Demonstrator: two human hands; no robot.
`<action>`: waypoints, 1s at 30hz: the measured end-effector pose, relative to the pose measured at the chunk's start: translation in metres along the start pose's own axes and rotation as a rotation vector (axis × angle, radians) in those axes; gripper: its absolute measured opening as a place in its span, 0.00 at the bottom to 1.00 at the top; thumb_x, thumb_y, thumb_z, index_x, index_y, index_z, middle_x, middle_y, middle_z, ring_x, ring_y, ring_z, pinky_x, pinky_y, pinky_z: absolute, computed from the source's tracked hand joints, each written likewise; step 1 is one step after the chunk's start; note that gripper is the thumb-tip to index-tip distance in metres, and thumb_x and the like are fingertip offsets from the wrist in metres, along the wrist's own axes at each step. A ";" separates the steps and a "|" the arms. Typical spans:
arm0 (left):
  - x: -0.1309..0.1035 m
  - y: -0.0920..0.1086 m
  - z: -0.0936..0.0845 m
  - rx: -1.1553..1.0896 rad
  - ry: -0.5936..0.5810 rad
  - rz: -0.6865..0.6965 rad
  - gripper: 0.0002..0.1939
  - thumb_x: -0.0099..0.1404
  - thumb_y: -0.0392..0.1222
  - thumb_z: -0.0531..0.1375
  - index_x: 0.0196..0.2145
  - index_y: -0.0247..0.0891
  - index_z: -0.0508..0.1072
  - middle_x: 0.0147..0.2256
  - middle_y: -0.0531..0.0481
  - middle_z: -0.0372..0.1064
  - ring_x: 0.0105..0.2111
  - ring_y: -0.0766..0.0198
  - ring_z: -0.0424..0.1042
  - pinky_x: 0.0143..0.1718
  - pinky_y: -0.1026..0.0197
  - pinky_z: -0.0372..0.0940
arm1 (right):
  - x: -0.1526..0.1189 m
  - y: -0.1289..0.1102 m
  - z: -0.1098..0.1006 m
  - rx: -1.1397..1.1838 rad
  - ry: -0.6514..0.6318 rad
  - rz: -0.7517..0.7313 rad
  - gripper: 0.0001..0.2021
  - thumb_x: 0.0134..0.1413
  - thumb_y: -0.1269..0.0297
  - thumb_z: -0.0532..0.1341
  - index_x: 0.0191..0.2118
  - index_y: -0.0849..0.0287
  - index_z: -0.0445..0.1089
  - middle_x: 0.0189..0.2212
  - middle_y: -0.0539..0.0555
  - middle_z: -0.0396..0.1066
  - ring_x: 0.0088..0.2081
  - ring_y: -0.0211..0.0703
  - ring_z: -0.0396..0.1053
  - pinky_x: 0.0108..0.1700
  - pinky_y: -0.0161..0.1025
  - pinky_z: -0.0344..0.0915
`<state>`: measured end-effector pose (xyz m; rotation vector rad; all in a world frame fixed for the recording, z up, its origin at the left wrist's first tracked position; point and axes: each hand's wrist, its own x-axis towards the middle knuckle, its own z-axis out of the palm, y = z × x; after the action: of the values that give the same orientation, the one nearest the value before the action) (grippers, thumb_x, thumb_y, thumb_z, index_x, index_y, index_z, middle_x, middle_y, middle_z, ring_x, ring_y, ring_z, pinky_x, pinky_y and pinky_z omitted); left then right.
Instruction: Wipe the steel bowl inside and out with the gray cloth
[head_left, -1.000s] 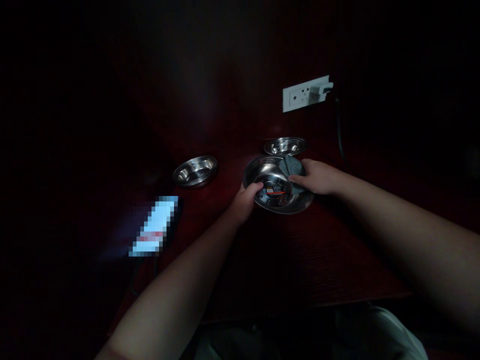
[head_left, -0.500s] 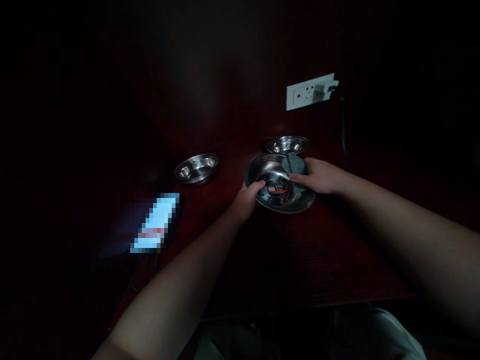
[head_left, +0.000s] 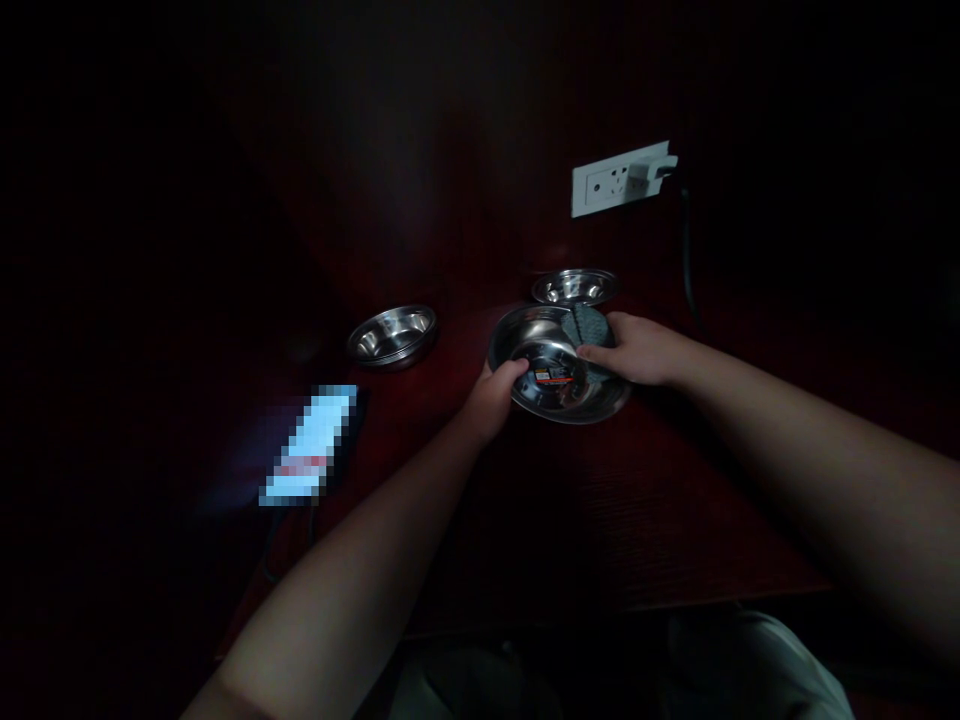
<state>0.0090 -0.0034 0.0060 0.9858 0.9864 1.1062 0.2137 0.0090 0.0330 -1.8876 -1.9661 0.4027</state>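
A shiny steel bowl [head_left: 544, 400] with an orange-and-black label inside is tilted toward me at mid-view. My left hand [head_left: 491, 400] grips its left rim, thumb inside and the other fingers hidden underneath. At the right rim my right hand [head_left: 641, 350] is closed on a grey-green scouring pad or cloth [head_left: 589, 328], pressed to the bowl's inner wall. Just behind stands another steel bowl [head_left: 574, 288]. Further left sits a stack of steel bowls [head_left: 394, 336].
A lit phone [head_left: 311, 445], its screen pixelated, lies left with a cable beneath it. A white wall socket [head_left: 621, 180] holds a plug, whose dark cord [head_left: 687, 250] hangs down at right. The dark red table [head_left: 600, 530] ends near my lap.
Almost nothing differs. The whole view has shifted very slightly; both hands keep the same grip on the bowl and the pad.
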 end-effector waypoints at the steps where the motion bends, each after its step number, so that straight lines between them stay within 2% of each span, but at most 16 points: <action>1: -0.001 0.000 0.000 0.002 -0.001 0.002 0.21 0.54 0.42 0.60 0.47 0.36 0.68 0.34 0.46 0.74 0.31 0.60 0.73 0.32 0.60 0.66 | 0.000 0.000 0.000 -0.003 -0.002 0.001 0.30 0.49 0.46 0.58 0.50 0.67 0.66 0.44 0.66 0.73 0.42 0.54 0.72 0.42 0.45 0.68; 19: -0.002 0.001 0.003 0.008 0.004 0.030 0.19 0.53 0.41 0.60 0.44 0.35 0.70 0.32 0.46 0.73 0.32 0.60 0.72 0.37 0.58 0.66 | 0.001 0.001 0.000 -0.025 -0.009 0.008 0.31 0.49 0.46 0.58 0.52 0.67 0.65 0.44 0.66 0.72 0.43 0.56 0.72 0.43 0.47 0.68; 24: 0.000 -0.001 0.001 0.004 -0.013 0.035 0.17 0.52 0.43 0.61 0.40 0.35 0.71 0.35 0.45 0.74 0.37 0.57 0.73 0.40 0.56 0.66 | -0.002 -0.003 -0.002 -0.093 -0.035 0.041 0.33 0.48 0.43 0.57 0.52 0.67 0.64 0.45 0.66 0.72 0.43 0.56 0.72 0.42 0.47 0.68; 30: 0.002 -0.003 0.000 0.019 -0.042 0.066 0.15 0.52 0.44 0.61 0.37 0.34 0.72 0.35 0.44 0.74 0.40 0.55 0.72 0.45 0.55 0.64 | -0.006 -0.005 -0.002 -0.202 -0.002 0.049 0.35 0.48 0.41 0.56 0.51 0.69 0.63 0.43 0.69 0.72 0.42 0.60 0.72 0.40 0.49 0.68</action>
<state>0.0096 -0.0017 0.0028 1.0593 0.9377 1.1276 0.2103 0.0025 0.0365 -2.0618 -2.0315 0.2260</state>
